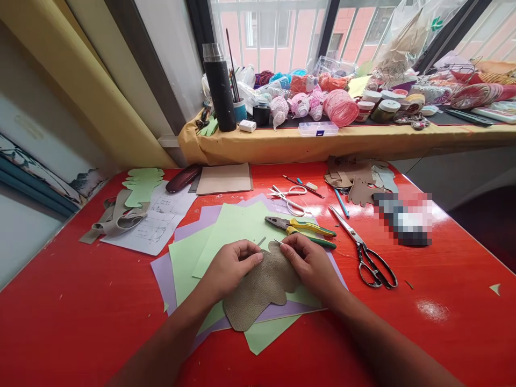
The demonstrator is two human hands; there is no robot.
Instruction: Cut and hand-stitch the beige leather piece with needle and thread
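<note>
The taupe leather piece (pixel 258 293), scallop-edged, lies tilted over the stacked green and purple paper sheets (pixel 213 236) at the middle of the red bench (pixel 92 322), its upper edge raised between both hands. Left hand (pixel 236 263): grip closed, thumb and forefinger pinching the leather edge, a thin metal pin (pixel 262 241) projecting just beyond. Right hand (pixel 308 260): grip closed on the opposite edge, with a slender metal needle (pixel 278 241) at the fingertips. Just beyond lie yellow-and-green pliers (pixel 312 227); black-handled shears (pixel 355 236) rest right of them. Writing: the white sheet (pixel 161 226) at left bears line drawings and small handwritten notes, too small to read. On the sill, a clear plastic bag (pixel 435 11) shows a green printed emblem; lettering on the lidded jars (pixel 385 110) cannot be made out.
</note>
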